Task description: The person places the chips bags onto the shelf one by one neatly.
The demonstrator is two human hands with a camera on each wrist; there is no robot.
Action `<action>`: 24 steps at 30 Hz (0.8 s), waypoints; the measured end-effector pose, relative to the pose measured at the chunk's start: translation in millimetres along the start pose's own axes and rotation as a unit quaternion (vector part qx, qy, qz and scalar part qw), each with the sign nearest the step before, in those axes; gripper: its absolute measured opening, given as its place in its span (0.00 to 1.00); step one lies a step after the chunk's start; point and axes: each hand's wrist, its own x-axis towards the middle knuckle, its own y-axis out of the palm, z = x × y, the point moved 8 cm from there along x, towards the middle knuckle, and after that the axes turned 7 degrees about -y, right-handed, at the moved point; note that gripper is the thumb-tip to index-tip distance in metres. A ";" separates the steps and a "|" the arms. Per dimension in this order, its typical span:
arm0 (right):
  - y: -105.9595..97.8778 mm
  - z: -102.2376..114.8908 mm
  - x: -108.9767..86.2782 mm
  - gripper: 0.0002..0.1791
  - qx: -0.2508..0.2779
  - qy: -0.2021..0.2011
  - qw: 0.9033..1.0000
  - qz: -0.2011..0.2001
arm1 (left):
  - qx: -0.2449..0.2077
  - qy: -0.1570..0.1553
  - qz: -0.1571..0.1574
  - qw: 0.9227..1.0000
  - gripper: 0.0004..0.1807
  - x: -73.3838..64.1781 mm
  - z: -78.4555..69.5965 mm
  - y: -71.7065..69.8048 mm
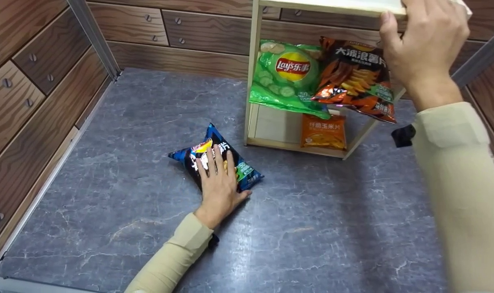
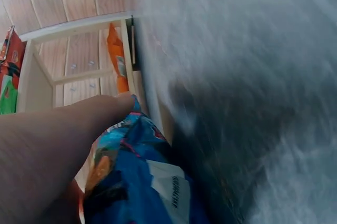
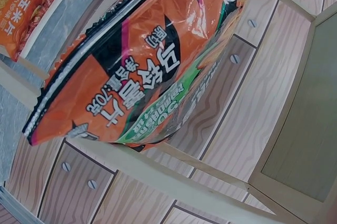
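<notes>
My left hand (image 1: 218,189) lies over a blue and black bag of potato chips (image 1: 247,173) on the grey surface, fingers spread and straight. In the left wrist view the thumb (image 2: 100,109) extends along the bag's edge. My right hand (image 1: 430,49) grips the top board of a small wooden shelf (image 1: 332,5), thumb at its front edge. Below that hand, on the shelf's middle level, stand a green Lay's bag (image 1: 287,87) and an orange and black chip bag (image 1: 353,81). An orange corn chip bag (image 1: 323,132) sits on the bottom level.
Wood-patterned panels (image 1: 206,28) enclose the back and sides. Metal posts (image 1: 94,36) stand at the corners. The grey marbled surface (image 1: 121,183) stretches left of the shelf and in front of it. A small black object (image 1: 402,136) shows beside the right sleeve.
</notes>
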 end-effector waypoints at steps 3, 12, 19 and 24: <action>0.2 -1.2 -0.3 0.34 0.000 -0.014 1.000 -0.007 | 0.013 0.004 -0.010 1.000 0.70 0.7 0.0 1.4; 2.6 -4.3 0.0 0.34 0.000 -0.003 1.000 -0.009 | 0.022 0.010 -0.033 0.999 0.67 3.3 -0.2 4.0; 2.5 -1.0 -1.9 0.33 0.002 0.001 1.000 -0.006 | 0.009 0.014 -0.041 0.999 0.63 2.8 1.1 4.6; 0.5 0.1 -2.5 0.31 0.003 0.011 1.000 -0.004 | -0.021 0.026 -0.085 0.996 0.59 -1.2 3.8 -2.6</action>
